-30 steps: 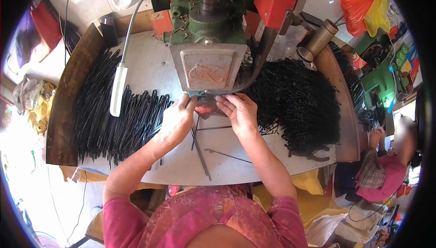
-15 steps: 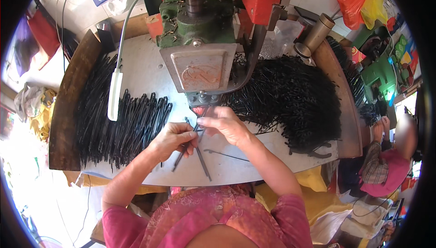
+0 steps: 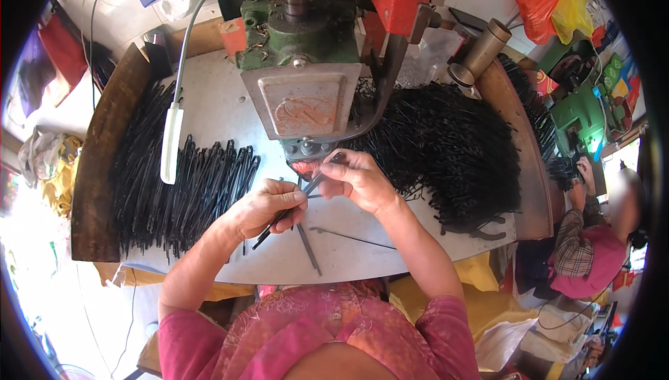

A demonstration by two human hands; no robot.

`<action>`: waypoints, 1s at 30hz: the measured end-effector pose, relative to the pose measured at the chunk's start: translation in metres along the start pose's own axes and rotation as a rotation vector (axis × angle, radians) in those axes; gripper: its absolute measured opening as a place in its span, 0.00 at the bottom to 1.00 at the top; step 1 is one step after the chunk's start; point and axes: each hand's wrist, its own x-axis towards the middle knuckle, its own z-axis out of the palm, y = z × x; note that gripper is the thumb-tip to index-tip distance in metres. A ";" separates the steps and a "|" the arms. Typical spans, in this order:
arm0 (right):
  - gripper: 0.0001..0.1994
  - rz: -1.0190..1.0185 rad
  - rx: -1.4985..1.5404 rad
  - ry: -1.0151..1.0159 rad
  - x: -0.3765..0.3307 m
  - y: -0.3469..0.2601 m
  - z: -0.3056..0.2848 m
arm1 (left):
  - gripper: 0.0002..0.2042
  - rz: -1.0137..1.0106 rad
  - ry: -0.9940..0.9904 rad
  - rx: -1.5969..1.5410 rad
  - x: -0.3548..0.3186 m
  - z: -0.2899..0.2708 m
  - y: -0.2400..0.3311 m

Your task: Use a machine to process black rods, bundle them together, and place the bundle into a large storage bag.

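Observation:
My left hand (image 3: pixel 268 204) is closed around slim black rods (image 3: pixel 263 238), whose lower ends stick out below the fingers. Their upper part slants up to my right hand (image 3: pixel 362 183), which pinches the top end between thumb and fingers. Both hands are just below the head of a green press machine (image 3: pixel 306 112), close to its red-tipped tool (image 3: pixel 304 167). Beneath the hands a straight black rod (image 3: pixel 309 251) lies on the metal table (image 3: pixel 369 261), and a thin hooked rod (image 3: pixel 355 238) lies to its right. How many rods I hold cannot be made out.
A row of black rods (image 3: pixel 188 202) covers the table's left side, and a large heap of them (image 3: pixel 467 150) the right. A white lamp (image 3: pixel 171 146) hangs at left. Wooden walls (image 3: pixel 104 164) edge the table. A metal flask (image 3: pixel 488 45) stands behind. A co-worker (image 3: pixel 592 254) sits at far right.
My right hand has risen slightly and moved right, now pinching the rods' top end. The rods in my left hand now slant up toward it. The view has shifted a little.

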 end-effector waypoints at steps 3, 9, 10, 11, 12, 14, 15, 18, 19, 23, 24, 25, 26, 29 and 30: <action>0.08 -0.011 -0.032 -0.019 -0.003 0.002 -0.001 | 0.08 -0.027 -0.042 -0.055 -0.001 0.000 0.000; 0.07 -0.052 0.035 0.011 0.001 0.007 -0.001 | 0.07 0.255 0.313 0.652 0.003 0.012 -0.003; 0.07 -0.056 0.063 0.028 0.001 0.008 -0.002 | 0.07 0.147 0.336 0.732 0.005 0.011 -0.002; 0.07 -0.055 0.063 0.028 0.002 0.009 -0.003 | 0.07 0.147 0.337 0.732 0.007 0.009 -0.008; 0.07 -0.083 0.075 0.066 0.003 0.009 -0.004 | 0.10 0.448 0.479 0.967 0.010 0.009 -0.014; 0.06 -0.120 0.133 0.186 0.005 0.010 -0.007 | 0.23 0.879 0.681 1.318 0.010 0.014 -0.017; 0.06 -0.129 0.180 0.270 0.008 0.010 -0.011 | 0.27 0.940 0.697 1.430 0.005 0.022 -0.011; 0.06 -0.182 0.251 0.395 0.016 0.009 -0.020 | 0.24 0.986 0.551 1.069 0.009 0.035 -0.026; 0.08 -0.206 0.267 0.449 0.018 0.009 -0.021 | 0.18 0.821 0.451 0.921 0.008 0.036 -0.030; 0.08 -0.259 0.297 0.429 0.023 0.012 -0.024 | 0.15 0.224 0.293 -0.161 0.024 0.018 -0.012; 0.08 -0.260 0.296 0.422 0.024 0.013 -0.022 | 0.14 0.186 0.320 -0.343 0.035 0.005 -0.014; 0.08 -0.268 0.310 0.417 0.024 0.013 -0.021 | 0.13 0.201 0.347 -0.452 0.040 -0.003 -0.010; 0.08 -0.277 0.325 0.411 0.025 0.012 -0.020 | 0.13 0.219 0.360 -0.498 0.044 -0.010 -0.008; 0.08 -0.289 0.329 0.410 0.028 0.012 -0.017 | 0.10 0.297 0.376 -0.529 0.054 -0.017 -0.008; 0.08 -0.292 0.329 0.410 0.028 0.011 -0.017 | 0.09 0.357 0.376 -0.514 0.056 -0.017 -0.007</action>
